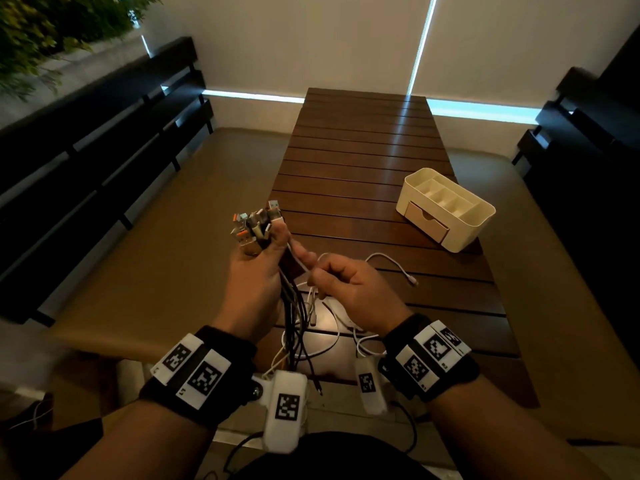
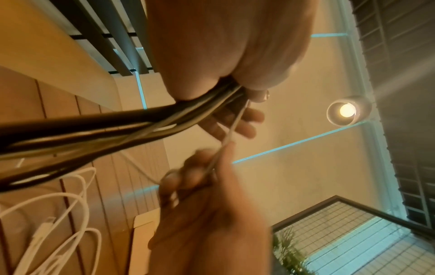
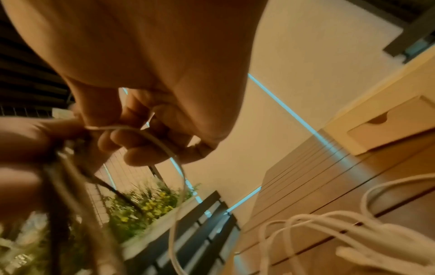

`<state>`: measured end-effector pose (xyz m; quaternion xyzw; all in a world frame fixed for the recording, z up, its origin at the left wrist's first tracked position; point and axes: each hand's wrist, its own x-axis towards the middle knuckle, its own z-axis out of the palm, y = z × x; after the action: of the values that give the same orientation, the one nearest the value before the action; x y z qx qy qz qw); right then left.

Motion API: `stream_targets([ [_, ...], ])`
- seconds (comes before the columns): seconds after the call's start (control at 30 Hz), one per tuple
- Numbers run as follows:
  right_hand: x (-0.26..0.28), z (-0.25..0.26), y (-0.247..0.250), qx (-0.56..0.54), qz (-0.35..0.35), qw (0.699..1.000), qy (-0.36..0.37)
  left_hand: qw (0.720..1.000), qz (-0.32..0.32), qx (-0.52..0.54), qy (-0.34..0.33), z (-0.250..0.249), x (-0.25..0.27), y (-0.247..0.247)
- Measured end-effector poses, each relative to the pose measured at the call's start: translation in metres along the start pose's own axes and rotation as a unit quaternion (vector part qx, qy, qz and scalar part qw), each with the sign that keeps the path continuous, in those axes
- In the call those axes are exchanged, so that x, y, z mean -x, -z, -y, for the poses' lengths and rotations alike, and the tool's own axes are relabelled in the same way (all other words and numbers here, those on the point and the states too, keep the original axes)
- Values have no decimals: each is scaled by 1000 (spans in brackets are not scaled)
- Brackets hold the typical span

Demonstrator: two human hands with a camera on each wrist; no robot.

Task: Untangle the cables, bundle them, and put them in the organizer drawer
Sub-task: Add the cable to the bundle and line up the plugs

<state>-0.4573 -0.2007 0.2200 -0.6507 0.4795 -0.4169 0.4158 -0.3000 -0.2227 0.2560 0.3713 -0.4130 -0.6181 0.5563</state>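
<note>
My left hand grips a bunch of black and white cables just below their USB plugs, which stick up above the fist. The same bunch runs out from under the left palm in the left wrist view. My right hand pinches one thin white cable close to the left fist; that cable loops down past the curled fingers. Loose white cable trails over the wooden table. The cream organizer stands at the right with its drawer closed.
Dark slatted benches flank the table on the left, and another on the right. A planter with greenery sits at the far left. More white cable and an adapter lie by the table's near edge.
</note>
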Motion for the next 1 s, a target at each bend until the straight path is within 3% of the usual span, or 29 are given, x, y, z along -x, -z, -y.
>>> stream_targets([
  [0.17, 3, -30, 13, 158, 17, 987, -20, 998, -36, 58, -5, -21, -2, 6],
  [0.33, -7, -26, 35, 174, -65, 981, -47, 999, 11, 26, -15, -28, -3, 16],
  [0.43, -17, -1, 45, 152, -130, 980, 13, 995, 63, -75, -34, -20, -1, 17],
  [0.5, -19, 16, 48, 148, -150, 975, 73, 988, 62, -137, -40, -18, 1, 16],
  [0.67, -18, 35, 37, 182, -107, 961, 181, 985, 92, -144, -17, -14, 2, 11],
  [0.77, -18, 34, 32, 191, -100, 957, 192, 974, 141, -175, -11, -15, 5, 6],
  [1.0, -16, 29, 31, 191, -100, 959, 186, 965, 147, -219, -8, -18, 5, 3],
])
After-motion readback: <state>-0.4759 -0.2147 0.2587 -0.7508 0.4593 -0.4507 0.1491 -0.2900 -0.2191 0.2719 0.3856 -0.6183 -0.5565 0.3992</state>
